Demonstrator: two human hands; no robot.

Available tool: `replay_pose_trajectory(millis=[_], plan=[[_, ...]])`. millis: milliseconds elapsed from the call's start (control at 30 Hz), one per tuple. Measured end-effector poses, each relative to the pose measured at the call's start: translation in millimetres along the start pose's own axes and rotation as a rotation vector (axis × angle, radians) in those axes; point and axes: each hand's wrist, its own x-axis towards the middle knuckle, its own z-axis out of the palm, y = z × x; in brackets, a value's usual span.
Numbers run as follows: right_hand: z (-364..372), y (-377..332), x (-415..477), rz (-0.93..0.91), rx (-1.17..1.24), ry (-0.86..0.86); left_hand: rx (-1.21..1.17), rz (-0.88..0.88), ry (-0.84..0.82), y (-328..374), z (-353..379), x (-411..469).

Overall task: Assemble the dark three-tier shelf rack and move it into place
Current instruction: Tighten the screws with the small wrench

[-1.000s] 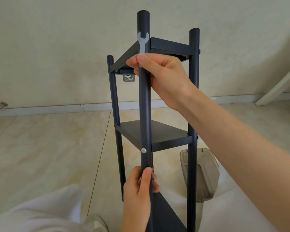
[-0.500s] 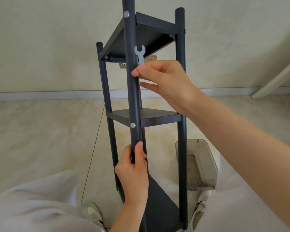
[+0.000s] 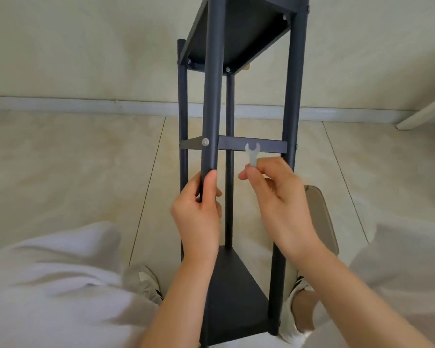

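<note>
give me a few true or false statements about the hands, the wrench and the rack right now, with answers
1. The left hand grips the rack's front post below the middle shelf. True.
2. The right hand holds a screwdriver. False: it pinches a small wrench.
3. The wrench sits on the silver bolt in the front post. False: it is apart from the bolt, to its right, in front of the middle shelf's edge.
4. The bottom shelf lies between the person's two shoes. True.

Translucent bin (image 3: 322, 222) on pale tiled floor (image 3: 73, 172)
</note>
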Motion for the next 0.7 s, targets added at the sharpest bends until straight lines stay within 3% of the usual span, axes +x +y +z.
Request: replay_pose_trajectory(millis=[133, 300, 700], plan=[[10, 12, -11, 0.119, -0.036, -0.082, 0.025, 0.021, 0.022, -2, -2, 1], [23, 12, 2, 0.104, -0.199, -0.134, 0.028, 0.010, 0.052, -4, -4, 2], [40, -5, 30, 0.181, -0.106, -0.122, -0.013, 0.005, 0.059, -4, -5, 3]])
